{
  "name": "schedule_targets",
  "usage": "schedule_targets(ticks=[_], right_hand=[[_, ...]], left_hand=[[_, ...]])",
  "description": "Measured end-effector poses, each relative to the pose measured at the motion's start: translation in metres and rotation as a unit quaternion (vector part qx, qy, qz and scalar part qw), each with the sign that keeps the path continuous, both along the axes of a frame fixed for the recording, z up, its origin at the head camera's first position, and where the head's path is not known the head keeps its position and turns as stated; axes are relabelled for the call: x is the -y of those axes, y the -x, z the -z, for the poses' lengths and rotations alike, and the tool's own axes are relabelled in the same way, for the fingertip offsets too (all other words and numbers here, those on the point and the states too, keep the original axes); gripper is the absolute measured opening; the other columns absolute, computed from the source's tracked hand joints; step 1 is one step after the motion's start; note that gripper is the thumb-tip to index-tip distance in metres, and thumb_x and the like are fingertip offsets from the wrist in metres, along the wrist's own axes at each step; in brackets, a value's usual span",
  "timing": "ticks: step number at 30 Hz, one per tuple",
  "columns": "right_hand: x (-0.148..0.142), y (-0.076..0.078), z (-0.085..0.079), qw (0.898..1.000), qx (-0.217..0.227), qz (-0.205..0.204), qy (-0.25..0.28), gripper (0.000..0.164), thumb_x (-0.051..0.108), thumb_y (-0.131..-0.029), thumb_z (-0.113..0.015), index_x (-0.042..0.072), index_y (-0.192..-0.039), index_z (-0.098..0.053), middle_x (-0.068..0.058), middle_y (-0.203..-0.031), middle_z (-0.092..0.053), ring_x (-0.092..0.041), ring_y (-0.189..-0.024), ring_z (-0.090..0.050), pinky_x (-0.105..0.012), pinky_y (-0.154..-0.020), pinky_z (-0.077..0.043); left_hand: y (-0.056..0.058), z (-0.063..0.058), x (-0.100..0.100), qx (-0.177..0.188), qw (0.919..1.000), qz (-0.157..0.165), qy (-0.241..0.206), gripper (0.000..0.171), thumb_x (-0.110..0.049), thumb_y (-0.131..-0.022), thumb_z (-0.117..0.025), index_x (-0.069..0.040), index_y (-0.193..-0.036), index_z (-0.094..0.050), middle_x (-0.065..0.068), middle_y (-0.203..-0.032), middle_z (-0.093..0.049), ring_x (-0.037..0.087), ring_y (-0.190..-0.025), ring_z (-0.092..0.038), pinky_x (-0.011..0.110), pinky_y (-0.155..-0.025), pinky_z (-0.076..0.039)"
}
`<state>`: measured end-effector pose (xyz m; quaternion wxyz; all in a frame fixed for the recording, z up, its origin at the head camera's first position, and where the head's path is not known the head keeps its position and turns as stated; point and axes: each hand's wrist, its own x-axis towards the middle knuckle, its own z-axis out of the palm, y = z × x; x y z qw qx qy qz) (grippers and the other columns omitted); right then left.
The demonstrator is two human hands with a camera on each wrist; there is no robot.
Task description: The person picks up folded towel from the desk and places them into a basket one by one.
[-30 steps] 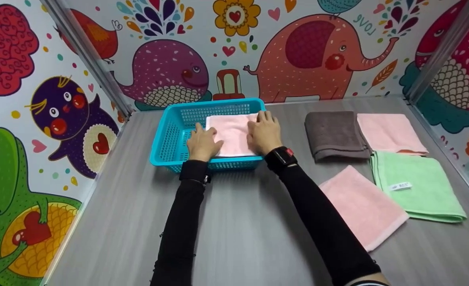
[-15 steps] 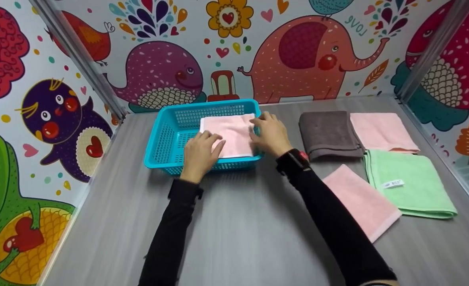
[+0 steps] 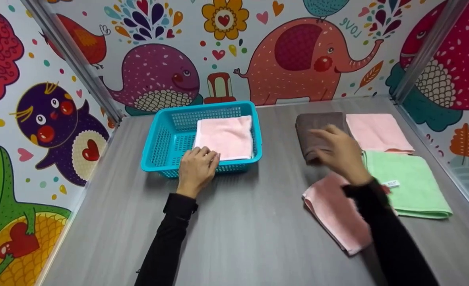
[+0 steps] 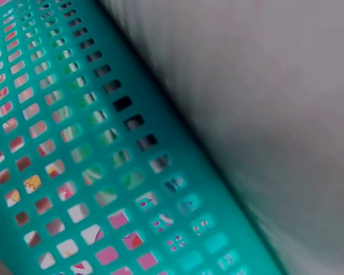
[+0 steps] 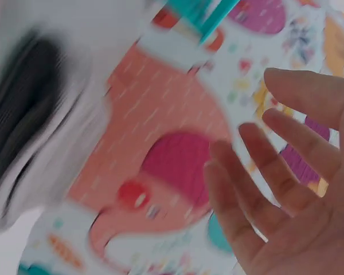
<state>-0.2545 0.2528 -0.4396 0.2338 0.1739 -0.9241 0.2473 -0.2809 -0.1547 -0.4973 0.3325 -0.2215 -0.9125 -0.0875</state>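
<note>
In the head view my left hand (image 3: 196,169) rests at the front rim of a turquoise plastic basket (image 3: 151,159), fingers bent over the edge. A folded pale pink towel (image 3: 224,137) lies inside, toward the basket's right end. The left wrist view shows mostly the perforated basket wall (image 4: 112,172). My right hand (image 3: 338,153), blurred in the head view, hovers above a folded dark brown towel (image 3: 304,139). In the right wrist view the right hand (image 5: 286,183) has its fingers spread, with nothing in them. Below it a pink towel (image 3: 338,214) lies partly behind the sleeve.
At the right sit another folded pink towel (image 3: 377,133) and a folded light green towel (image 3: 417,186) with a white tag. They lie on a grey tabletop (image 3: 258,222). Walls (image 3: 294,59) printed with cartoon animals enclose the back and sides.
My right hand has left the pink towel in the basket and swung right, over the brown towel. My left hand has drawn back to the front rim. The loose pink towel's left edge now shows.
</note>
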Motion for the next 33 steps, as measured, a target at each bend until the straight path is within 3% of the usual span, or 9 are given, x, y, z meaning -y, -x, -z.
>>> schedule_targets(ticks=[2, 4, 8, 11, 14, 23, 33], right_hand=[[-0.026, -0.008, 0.003, 0.999, 0.028, 0.021, -0.009, 0.044, 0.009, -0.085, -0.08, 0.009, -0.128, -0.071, -0.015, -0.1, -0.067, -0.032, -0.082, -0.067, -0.048, -0.068, -0.052], [-0.048, -0.014, 0.004, 0.994, 0.097, 0.035, -0.02, 0.048, 0.011, -0.085, -0.08, 0.006, -0.131, -0.069, -0.018, -0.103, -0.07, -0.037, -0.09, -0.07, -0.054, -0.074, -0.054], [-0.078, -0.018, 0.008, 0.962, 0.261, 0.041, -0.065, 0.064, 0.02, -0.081, -0.086, 0.0, -0.137, -0.062, -0.024, -0.108, -0.071, -0.04, -0.096, -0.068, -0.058, -0.079, -0.052], [-0.086, -0.017, 0.016, 0.941, 0.326, 0.031, -0.085, 0.072, 0.025, -0.077, -0.09, -0.001, -0.137, -0.06, -0.023, -0.106, -0.071, -0.037, -0.093, -0.066, -0.054, -0.078, -0.051], [-0.086, -0.016, 0.024, 0.931, 0.35, 0.023, -0.101, 0.073, 0.029, -0.075, -0.091, -0.002, -0.134, -0.061, -0.021, -0.101, -0.072, -0.035, -0.09, -0.067, -0.052, -0.077, -0.051], [-0.088, -0.008, 0.033, 0.917, 0.388, -0.012, -0.095, 0.061, 0.031, -0.083, -0.086, -0.006, -0.125, -0.062, -0.017, -0.094, -0.069, -0.023, -0.076, -0.064, -0.038, -0.068, -0.05], [-0.073, 0.0, 0.045, 0.928, 0.368, -0.061, -0.027, 0.036, 0.026, -0.09, -0.079, 0.002, -0.097, -0.054, -0.006, -0.084, -0.055, -0.019, -0.074, -0.051, -0.035, -0.068, -0.04]], left_hand=[[-0.002, 0.0, 0.0, 0.008, 1.0, -0.003, 0.005, 0.035, -0.036, -0.105, -0.052, -0.016, -0.094, -0.079, 0.004, -0.087, -0.072, 0.026, -0.082, -0.066, 0.042, -0.073, -0.052], [-0.003, 0.0, 0.001, 0.013, 0.9999, -0.005, 0.008, 0.036, -0.035, -0.105, -0.051, -0.015, -0.094, -0.079, 0.004, -0.088, -0.073, 0.026, -0.083, -0.066, 0.042, -0.074, -0.053], [-0.003, -0.002, 0.003, 0.018, 0.9998, 0.001, 0.009, 0.037, -0.035, -0.106, -0.051, -0.015, -0.095, -0.08, 0.005, -0.089, -0.073, 0.027, -0.085, -0.066, 0.044, -0.079, -0.053], [-0.002, -0.004, 0.004, 0.022, 0.9997, 0.007, 0.008, 0.037, -0.035, -0.106, -0.051, -0.016, -0.096, -0.08, 0.005, -0.09, -0.073, 0.027, -0.087, -0.067, 0.045, -0.084, -0.053], [-0.001, -0.005, 0.003, 0.028, 0.9996, 0.008, 0.008, 0.037, -0.036, -0.106, -0.05, -0.016, -0.097, -0.08, 0.004, -0.09, -0.074, 0.027, -0.087, -0.067, 0.046, -0.086, -0.053], [-0.001, -0.006, 0.002, 0.043, 0.999, 0.004, 0.012, 0.04, -0.036, -0.107, -0.047, -0.015, -0.098, -0.08, 0.004, -0.092, -0.074, 0.026, -0.089, -0.067, 0.046, -0.089, -0.053], [-0.001, -0.005, 0.0, 0.052, 0.9986, 0.0, 0.013, 0.041, -0.036, -0.107, -0.046, -0.015, -0.101, -0.08, 0.004, -0.093, -0.074, 0.027, -0.089, -0.067, 0.047, -0.087, -0.053]])
